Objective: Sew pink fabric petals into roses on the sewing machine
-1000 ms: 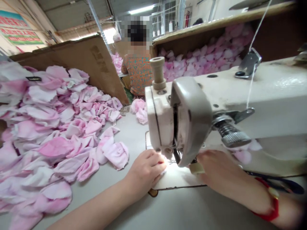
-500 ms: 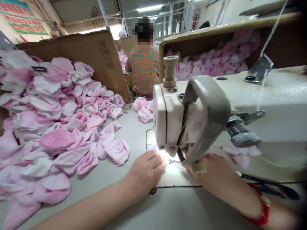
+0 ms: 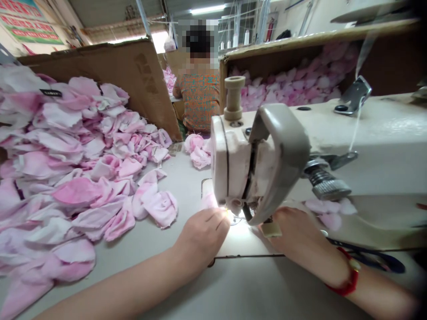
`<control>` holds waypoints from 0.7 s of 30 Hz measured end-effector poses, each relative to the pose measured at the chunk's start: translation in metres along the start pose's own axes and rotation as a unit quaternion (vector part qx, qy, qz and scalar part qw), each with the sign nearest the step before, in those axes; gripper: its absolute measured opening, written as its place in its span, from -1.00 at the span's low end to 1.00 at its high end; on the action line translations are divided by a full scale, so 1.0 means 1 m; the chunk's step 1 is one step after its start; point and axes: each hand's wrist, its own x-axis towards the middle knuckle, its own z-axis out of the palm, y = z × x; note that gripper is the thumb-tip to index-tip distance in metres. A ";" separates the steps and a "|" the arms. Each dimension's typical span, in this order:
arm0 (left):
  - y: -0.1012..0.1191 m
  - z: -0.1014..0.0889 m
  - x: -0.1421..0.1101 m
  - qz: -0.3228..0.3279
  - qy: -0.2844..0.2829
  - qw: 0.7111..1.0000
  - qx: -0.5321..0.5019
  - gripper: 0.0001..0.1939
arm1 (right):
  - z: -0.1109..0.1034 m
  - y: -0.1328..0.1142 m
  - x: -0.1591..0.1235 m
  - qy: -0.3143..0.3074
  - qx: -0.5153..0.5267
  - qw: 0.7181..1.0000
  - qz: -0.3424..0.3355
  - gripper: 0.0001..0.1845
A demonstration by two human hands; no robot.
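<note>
My left hand [image 3: 203,235] is closed at the lit needle area of a sewing machine [image 3: 230,164]. Its fingertips pinch the edge of a pink cloth piece [image 3: 208,200], most of which is hidden behind the hand and the machine head. On the other side of the needle my right hand [image 3: 293,226], with a red band at the wrist, is curled closed. The machine's grey curved lever [image 3: 293,142] and a small pale guard [image 3: 271,230] cover most of its fingers, so what they hold cannot be made out. Both hands rest low over the metal plate [image 3: 247,246].
A heap of pink-and-white cloth pieces [image 3: 80,186] covers the table's left side, against a cardboard sheet [image 3: 133,80]. Dark-handled scissors [image 3: 376,258] lie right of my right hand. More pink pieces fill a cardboard box [image 3: 293,84] behind the machine. A person [image 3: 202,98] sits ahead, back turned.
The view has shifted slightly, so the machine and right hand appear a little further left. More of the pink cloth shows behind my left hand. Both hands stay by the needle.
</note>
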 end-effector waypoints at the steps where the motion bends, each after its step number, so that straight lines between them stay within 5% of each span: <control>1: 0.000 0.001 0.000 0.000 -0.007 1.000 0.002 -0.77 | 0.000 0.000 0.000 0.003 -0.008 1.000 0.000 -0.74; 8: -0.010 -0.006 0.002 -0.006 -0.098 0.988 -0.118 -0.89 | -0.003 -0.002 -0.006 0.046 -0.003 0.999 -0.018 -0.82; 14: -0.006 -0.006 -0.002 -0.003 -0.070 0.996 -0.053 -0.76 | -0.004 -0.003 0.000 -0.040 -0.002 0.999 -0.027 -0.75; 21: -0.007 0.000 0.000 -0.054 -0.163 0.984 -0.040 -0.89 | 0.000 0.002 0.001 -0.044 0.010 0.999 -0.016 -0.71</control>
